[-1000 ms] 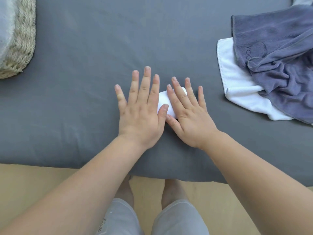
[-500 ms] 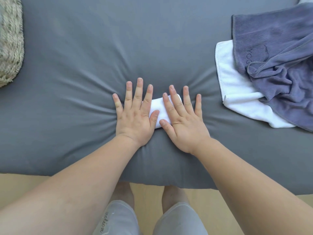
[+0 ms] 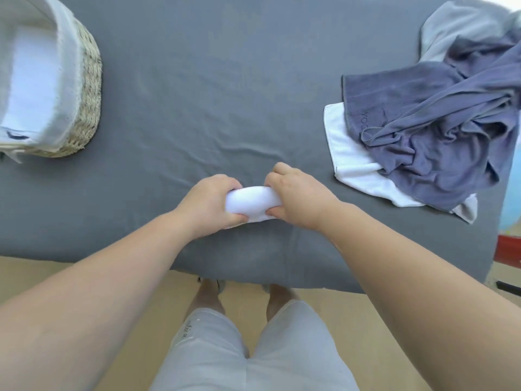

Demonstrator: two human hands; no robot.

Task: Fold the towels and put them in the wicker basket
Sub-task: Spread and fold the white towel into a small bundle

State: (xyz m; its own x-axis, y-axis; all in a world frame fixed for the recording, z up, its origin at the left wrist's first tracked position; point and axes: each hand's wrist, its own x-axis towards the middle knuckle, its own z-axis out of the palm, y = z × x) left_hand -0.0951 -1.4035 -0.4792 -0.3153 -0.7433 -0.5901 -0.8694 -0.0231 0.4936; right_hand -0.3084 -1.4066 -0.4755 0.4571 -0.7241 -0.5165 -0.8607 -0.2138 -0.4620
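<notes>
My left hand (image 3: 210,203) and right hand (image 3: 296,198) each grip one end of the folded white towel (image 3: 252,203) near the bed's (image 3: 225,80) front edge. I think this is so I can lift it neatly to the basket (image 3: 90,88) at the far left corner.

Folded towel (image 3: 251,203): plain white. Bed sheet (image 3: 225,80): plain dark grey. Wicker basket (image 3: 91,88): straw-tan weave w/ white cloth liner (image 3: 66,66). Crumpled towel (image 3: 423,131): slate blue, tone-on-tone lettering. Flat towel (image 3: 346,149) under it: white. Back towel (image 3: 456,29): pale grey. Floor (image 3: 42,275): light tan. Shorts (image 3: 253,351): light grey.
</notes>
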